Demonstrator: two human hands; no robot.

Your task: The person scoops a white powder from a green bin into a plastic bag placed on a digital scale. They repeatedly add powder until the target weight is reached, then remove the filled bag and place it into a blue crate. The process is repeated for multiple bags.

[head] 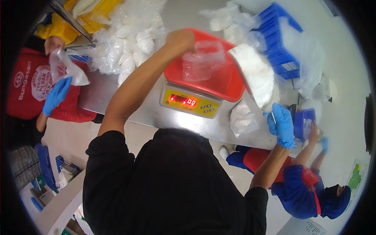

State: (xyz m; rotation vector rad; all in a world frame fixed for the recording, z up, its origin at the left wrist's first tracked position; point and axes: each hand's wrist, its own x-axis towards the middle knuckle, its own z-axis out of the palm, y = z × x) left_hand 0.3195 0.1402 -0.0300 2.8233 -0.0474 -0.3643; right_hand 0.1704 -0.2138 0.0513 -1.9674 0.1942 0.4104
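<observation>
My left hand (180,41), bare and slightly blurred, grips the edge of a clear plastic bag (199,67). That bag hangs over a red plastic tray (173,66), which rests on a yellow-fronted digital scale (176,109) with a lit red display. In a blue glove, my right hand (280,124) holds the handle of a metal scoop (275,98). White powder (255,72) is heaped in the scoop, whose far end is at the tray's right rim. A filled powder bag (242,116) lies on the steel table (141,114), right of the scale.
Many filled bags (126,50) are piled left of the tray, and more bags (230,22) lie behind it. A blue bin (280,44) stands at the right. One co-worker (38,85) handles a bag at left; another person (296,182) works at right near a blue container (302,124).
</observation>
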